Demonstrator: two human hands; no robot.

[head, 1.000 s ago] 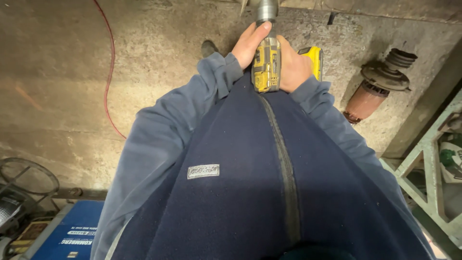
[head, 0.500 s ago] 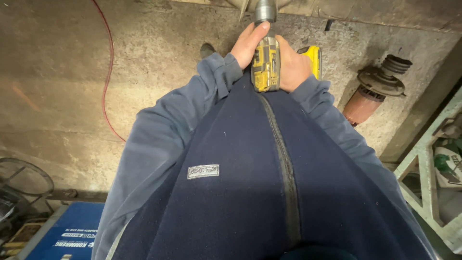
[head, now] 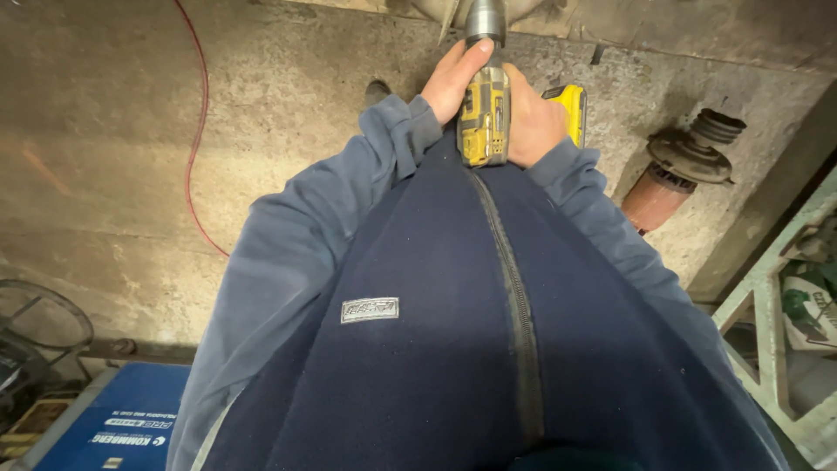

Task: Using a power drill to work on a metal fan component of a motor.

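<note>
- Nothing much moved since before; only the camera view shifted a little
- Both hands grip the yellow drill [head: 484,118]: left hand [head: 453,78] fingers wrapped on its top, right hand [head: 534,122] closed around the handle
- Keep the drill straight and pushed firmly against the metal socket [head: 485,19] on the concrete floor [head: 131,131]

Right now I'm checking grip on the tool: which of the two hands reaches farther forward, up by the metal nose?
The left hand: its fingers reach the yellow power tool's metal nose, while the right hand wraps the body.

Yellow-and-black drill [head: 484,118]; navy jacket [head: 453,349], lighter blue sleeves [head: 288,262]; red cable [head: 196,139]; grey concrete floor [head: 105,131].
</note>
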